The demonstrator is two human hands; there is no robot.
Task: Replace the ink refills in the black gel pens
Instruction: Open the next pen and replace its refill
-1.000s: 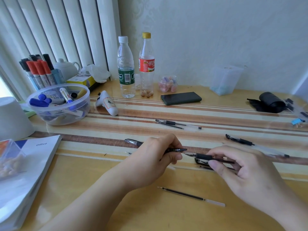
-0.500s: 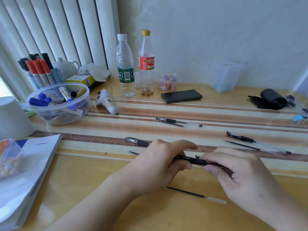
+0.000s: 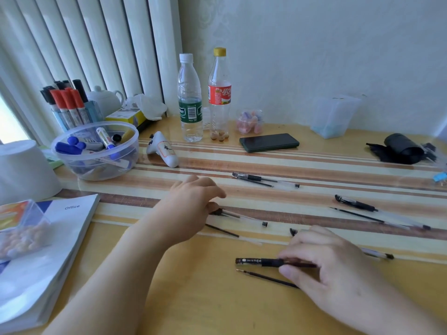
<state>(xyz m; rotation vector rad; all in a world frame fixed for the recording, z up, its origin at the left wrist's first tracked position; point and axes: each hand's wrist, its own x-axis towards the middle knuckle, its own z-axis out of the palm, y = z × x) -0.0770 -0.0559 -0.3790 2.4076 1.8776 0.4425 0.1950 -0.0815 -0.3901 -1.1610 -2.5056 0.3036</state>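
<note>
My right hand (image 3: 336,272) pinches a black gel pen (image 3: 258,261) and holds it level just above the yellow desk (image 3: 193,298), tip end pointing left. A thin loose refill (image 3: 266,277) lies right under that pen. My left hand (image 3: 191,206) rests on the striped mat, its fingertips closed on the dark end of a clear-barrel pen (image 3: 244,217) that lies flat. Another refill (image 3: 223,230) lies just in front of that pen. More pens lie at the mat's middle (image 3: 263,179) and right (image 3: 358,204). One more pen (image 3: 377,253) is partly hidden behind my right hand.
A clear tub of markers (image 3: 96,151), two bottles (image 3: 191,100), a black phone (image 3: 268,142) and a white controller (image 3: 164,152) stand at the back. A book (image 3: 48,250) and a small plastic box (image 3: 21,228) lie at the left. A black roll (image 3: 399,148) sits at the far right.
My hands have come apart. The right hand carried the black pen down toward the near desk edge. The left hand let go of it and moved up-left onto the clear-barrel pen.
</note>
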